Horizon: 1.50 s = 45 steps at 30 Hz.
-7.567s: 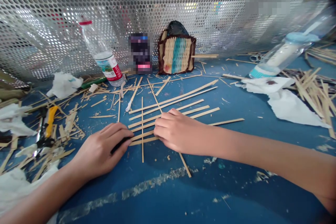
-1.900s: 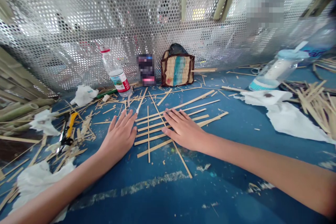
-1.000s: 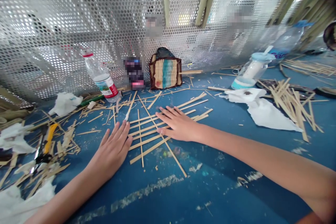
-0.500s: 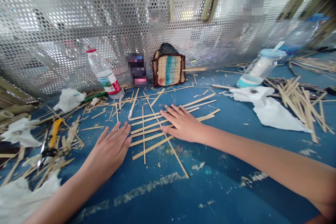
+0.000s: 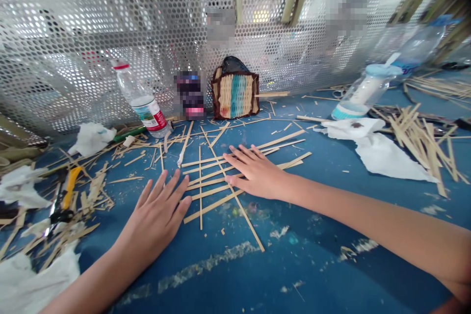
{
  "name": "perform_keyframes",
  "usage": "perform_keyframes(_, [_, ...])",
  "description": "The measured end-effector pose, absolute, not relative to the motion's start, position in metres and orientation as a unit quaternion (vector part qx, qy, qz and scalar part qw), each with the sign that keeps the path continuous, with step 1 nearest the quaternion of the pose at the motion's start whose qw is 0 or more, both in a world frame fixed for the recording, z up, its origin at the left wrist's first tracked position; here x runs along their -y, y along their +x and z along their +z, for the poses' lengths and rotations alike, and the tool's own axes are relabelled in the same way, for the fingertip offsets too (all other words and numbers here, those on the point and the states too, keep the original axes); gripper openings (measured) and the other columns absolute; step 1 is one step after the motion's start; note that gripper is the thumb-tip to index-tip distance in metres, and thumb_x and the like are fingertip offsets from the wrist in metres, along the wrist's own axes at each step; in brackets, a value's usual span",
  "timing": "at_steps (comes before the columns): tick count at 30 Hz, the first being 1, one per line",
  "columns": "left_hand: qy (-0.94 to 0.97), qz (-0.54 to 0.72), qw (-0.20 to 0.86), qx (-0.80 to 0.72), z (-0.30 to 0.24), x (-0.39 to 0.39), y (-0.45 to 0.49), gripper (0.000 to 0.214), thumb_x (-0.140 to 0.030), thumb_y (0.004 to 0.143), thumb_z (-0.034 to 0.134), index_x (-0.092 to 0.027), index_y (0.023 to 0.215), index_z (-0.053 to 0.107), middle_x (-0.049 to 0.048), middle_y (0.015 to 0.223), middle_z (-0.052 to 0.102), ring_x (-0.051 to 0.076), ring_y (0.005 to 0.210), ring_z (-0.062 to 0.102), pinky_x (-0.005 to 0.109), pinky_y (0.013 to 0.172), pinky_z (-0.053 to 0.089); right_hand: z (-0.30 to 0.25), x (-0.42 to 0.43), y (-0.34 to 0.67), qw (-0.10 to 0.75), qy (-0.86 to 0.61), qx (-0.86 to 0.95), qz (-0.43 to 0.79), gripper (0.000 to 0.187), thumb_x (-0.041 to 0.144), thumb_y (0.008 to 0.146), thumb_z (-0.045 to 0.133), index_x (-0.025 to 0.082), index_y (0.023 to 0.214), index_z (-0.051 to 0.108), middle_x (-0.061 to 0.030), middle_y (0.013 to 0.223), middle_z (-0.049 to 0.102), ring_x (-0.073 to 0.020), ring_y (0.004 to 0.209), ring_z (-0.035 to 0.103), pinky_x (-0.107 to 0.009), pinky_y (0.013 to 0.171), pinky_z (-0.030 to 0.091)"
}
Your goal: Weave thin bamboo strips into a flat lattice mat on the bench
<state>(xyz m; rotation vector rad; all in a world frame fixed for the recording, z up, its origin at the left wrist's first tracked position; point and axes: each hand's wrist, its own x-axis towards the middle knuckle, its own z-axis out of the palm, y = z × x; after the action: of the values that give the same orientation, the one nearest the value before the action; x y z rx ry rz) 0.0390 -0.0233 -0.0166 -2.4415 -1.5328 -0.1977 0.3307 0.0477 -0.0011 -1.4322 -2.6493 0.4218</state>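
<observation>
Several thin bamboo strips (image 5: pixel 217 176) lie crossed in a loose lattice on the blue table (image 5: pixel 257 265). My right hand (image 5: pixel 257 172) lies flat on the lattice with fingers spread, pressing the strips down. My left hand (image 5: pixel 156 216) rests flat on the table at the lattice's left edge, fingers apart, fingertips near the strip ends. Neither hand grips anything.
A perforated metal screen (image 5: pixel 165 24) walls the back. Against it stand a small woven pouch (image 5: pixel 235 94) and a plastic bottle (image 5: pixel 142 105). A tilted bottle (image 5: pixel 362 91), tissues (image 5: pixel 386 157) and a strip pile (image 5: pixel 423 137) lie right. Cutters (image 5: pixel 64 198) and scraps lie left.
Early on my left hand held a dark tool and my right was curled on the strips; both now lie flat and open. In the last second my left hand slid slightly back.
</observation>
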Motion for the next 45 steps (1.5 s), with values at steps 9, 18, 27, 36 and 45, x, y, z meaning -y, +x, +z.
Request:
perform_keyframes(9, [-0.85,-0.129,0.093,0.503,0.001,0.012,0.035,0.048,-0.043,0.104,0.034,-0.021,0.14,0.055,0.0095,0.145,0.057,0.031,0.136,0.049,0.052,0.112,0.037,0.002,-0.052,0.334,0.151,-0.422,0.889,0.088,0.055,0.052,0.104,0.039,0.027,0.153,0.042,-0.0057,0.162,0.032,-0.0293,0.151,0.025,-0.056,0.124,0.016])
perform_keyframes(18, [-0.879,-0.115,0.075,0.457,0.007,0.02,0.043,0.04,-0.038,0.103,0.037,-0.021,0.129,0.063,0.009,0.125,0.067,0.027,0.108,0.063,0.045,0.091,0.05,0.003,-0.07,0.343,0.196,-0.416,0.886,0.062,0.029,0.021,0.099,0.05,0.02,0.114,0.076,-0.0097,0.109,0.068,-0.0256,0.101,0.057,-0.044,0.092,0.045])
perform_keyframes(27, [-0.877,-0.1,0.067,0.465,0.005,0.019,0.044,0.044,-0.04,0.104,0.036,-0.021,0.138,0.056,0.0087,0.134,0.063,0.029,0.117,0.06,0.049,0.096,0.048,-0.005,-0.073,0.344,0.21,-0.392,0.894,0.062,0.03,0.02,0.101,0.048,0.019,0.116,0.074,-0.0106,0.111,0.067,-0.0249,0.104,0.058,-0.042,0.095,0.045])
perform_keyframes(36, [-0.872,-0.096,0.041,0.479,0.006,0.018,0.046,0.048,-0.046,0.104,0.035,-0.02,0.136,0.059,0.0106,0.129,0.063,0.028,0.11,0.06,0.046,0.095,0.048,0.002,-0.066,0.341,0.206,-0.411,0.887,0.038,0.025,0.019,0.098,0.051,0.018,0.113,0.071,-0.01,0.112,0.065,-0.025,0.104,0.056,-0.042,0.094,0.041])
perform_keyframes(45, [-0.864,-0.076,0.014,0.498,0.008,0.017,0.048,0.053,-0.054,0.101,0.037,-0.025,0.143,0.053,0.0102,0.133,0.059,0.029,0.11,0.058,0.046,0.096,0.046,0.007,-0.059,0.335,0.174,-0.388,0.902,0.078,0.012,0.02,0.097,0.058,0.021,0.096,0.07,-0.0049,0.104,0.067,-0.0228,0.101,0.057,-0.039,0.089,0.035])
